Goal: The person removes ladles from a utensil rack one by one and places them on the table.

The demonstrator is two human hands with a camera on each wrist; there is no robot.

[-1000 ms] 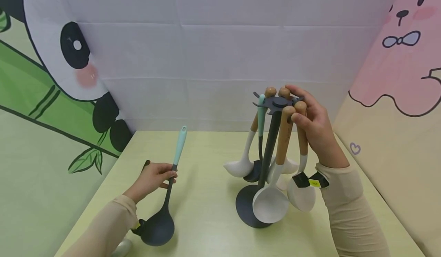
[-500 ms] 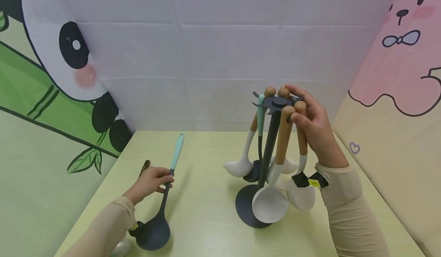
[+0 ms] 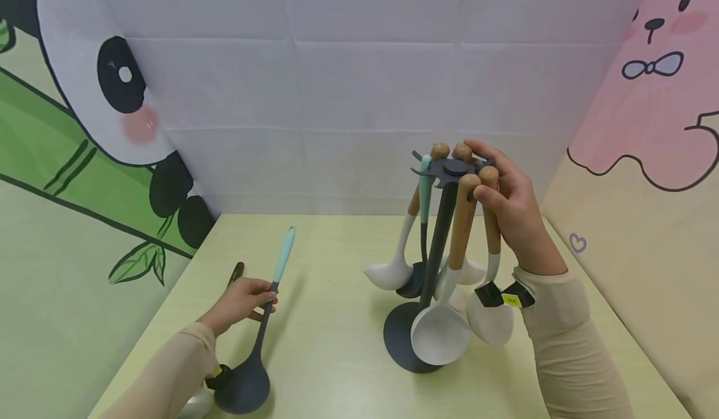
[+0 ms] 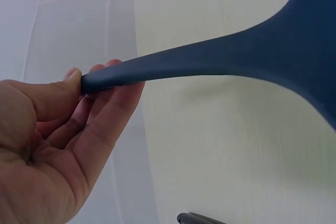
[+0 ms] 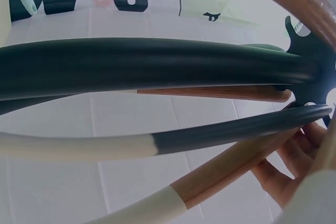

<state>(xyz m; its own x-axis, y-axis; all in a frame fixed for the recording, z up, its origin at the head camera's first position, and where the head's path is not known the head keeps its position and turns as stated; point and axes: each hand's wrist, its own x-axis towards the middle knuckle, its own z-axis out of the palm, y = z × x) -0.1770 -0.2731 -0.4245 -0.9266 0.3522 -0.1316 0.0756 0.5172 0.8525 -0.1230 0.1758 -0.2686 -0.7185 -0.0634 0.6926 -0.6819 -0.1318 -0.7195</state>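
My left hand (image 3: 241,303) pinches the thin neck of a dark grey ladle (image 3: 243,386) just below its mint-green handle (image 3: 284,253). The ladle leans with its bowl low and toward me; in the left wrist view its neck (image 4: 199,59) widens to the right, past the thumb and fingers. On the right, my right hand (image 3: 519,216) grips the top of a dark utensil stand (image 3: 444,238), thumb in front by the wooden handles and fingers behind. From it hang a white ladle (image 3: 440,335), other white utensils with wooden handles, and a dark one with a mint handle (image 3: 425,194).
A dark handle end (image 3: 236,273) shows beyond my left hand. A pale rounded thing (image 3: 196,403) lies partly hidden under my left forearm. The pale table (image 3: 337,344) ends at a white cloth backdrop (image 3: 365,94).
My left hand has moved down and to the left with the dark ladle, bringing it nearer me. The right hand and the stand stay in place.
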